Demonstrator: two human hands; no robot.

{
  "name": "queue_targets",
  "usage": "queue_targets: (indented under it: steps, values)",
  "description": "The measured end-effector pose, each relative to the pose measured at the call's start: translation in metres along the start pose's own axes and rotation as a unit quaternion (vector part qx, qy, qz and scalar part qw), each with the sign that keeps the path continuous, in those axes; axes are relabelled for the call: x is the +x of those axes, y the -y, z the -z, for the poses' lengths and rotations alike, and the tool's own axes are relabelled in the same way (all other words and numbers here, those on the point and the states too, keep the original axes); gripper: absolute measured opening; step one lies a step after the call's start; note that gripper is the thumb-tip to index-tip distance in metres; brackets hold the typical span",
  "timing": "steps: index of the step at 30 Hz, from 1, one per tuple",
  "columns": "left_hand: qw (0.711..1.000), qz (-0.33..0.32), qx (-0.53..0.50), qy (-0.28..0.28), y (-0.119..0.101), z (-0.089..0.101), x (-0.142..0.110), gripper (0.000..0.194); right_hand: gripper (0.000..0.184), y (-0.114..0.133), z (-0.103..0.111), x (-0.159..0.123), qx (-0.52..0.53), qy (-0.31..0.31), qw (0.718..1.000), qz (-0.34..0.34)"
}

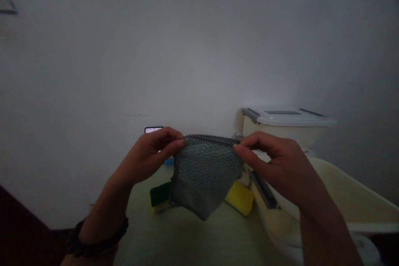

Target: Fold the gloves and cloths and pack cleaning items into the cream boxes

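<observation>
A grey-green cleaning cloth (207, 174) with a black-and-white patterned edge hangs in the air between my hands. My left hand (156, 149) pinches its upper left corner between thumb and forefinger. The upper right corner is pinched the same way by my right hand (274, 158). Below, the cloth's free lower edge droops to a point. Behind it on the table lie a green-and-yellow sponge (160, 196) at left and a yellow sponge (240, 198) at right, both partly covered by the cloth.
The pale green table (187, 241) stands against a plain wall. At right are an open cream bin (336, 191) and, behind it, a lidded cream container (286, 126). A phone (153, 129) stands upright behind my left hand, with a small blue thing (168, 161) below.
</observation>
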State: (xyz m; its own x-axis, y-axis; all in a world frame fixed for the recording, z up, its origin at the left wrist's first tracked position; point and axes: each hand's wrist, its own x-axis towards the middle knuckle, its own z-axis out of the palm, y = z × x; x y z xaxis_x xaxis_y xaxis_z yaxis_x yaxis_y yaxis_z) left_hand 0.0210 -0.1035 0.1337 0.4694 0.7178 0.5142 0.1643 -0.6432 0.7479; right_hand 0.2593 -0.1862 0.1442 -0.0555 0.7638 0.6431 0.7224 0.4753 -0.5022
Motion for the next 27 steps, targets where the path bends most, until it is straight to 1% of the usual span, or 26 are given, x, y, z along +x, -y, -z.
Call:
queue_targets:
  steps: [4,6,8,11,14,16,19,21,24,27]
  values:
    - [0.999,-0.010,0.026,0.018,0.003,-0.001,0.000,0.013,0.014,-0.003,-0.003,0.000,0.039,-0.017,0.999,0.011]
    - [0.999,-0.012,0.040,0.016,0.003,-0.002,0.000,0.014,0.013,-0.005,-0.005,0.000,0.058,-0.035,0.998,-0.003]
    - [0.998,-0.019,0.053,0.009,0.002,-0.004,0.001,0.014,0.012,-0.006,-0.005,-0.001,0.071,-0.038,0.997,-0.021]
    - [0.996,-0.029,0.080,0.017,-0.004,-0.009,0.000,0.014,0.015,-0.004,-0.005,-0.002,0.075,-0.009,0.997,-0.009]
    - [0.991,-0.050,0.113,0.053,-0.014,-0.017,-0.001,0.013,0.022,0.004,-0.007,-0.002,0.050,0.019,0.998,0.023]
    - [0.987,-0.071,0.122,0.071,-0.019,-0.021,-0.002,0.013,0.020,0.008,-0.011,-0.002,0.034,0.043,0.998,0.032]
    - [0.985,-0.089,0.116,0.088,-0.023,-0.027,-0.003,0.012,0.011,0.010,-0.018,0.000,0.041,0.076,0.995,0.047]
    - [0.985,-0.091,0.106,0.096,-0.022,-0.030,-0.003,0.011,0.008,0.010,-0.022,0.002,0.047,0.085,0.994,0.058]
    - [0.991,-0.070,0.061,0.098,-0.018,-0.033,-0.003,0.008,0.008,0.009,-0.023,0.004,0.024,0.087,0.995,0.050]
    - [0.995,-0.043,0.005,0.089,-0.013,-0.034,-0.004,0.013,0.011,0.007,-0.020,0.004,0.007,0.070,0.997,0.025]
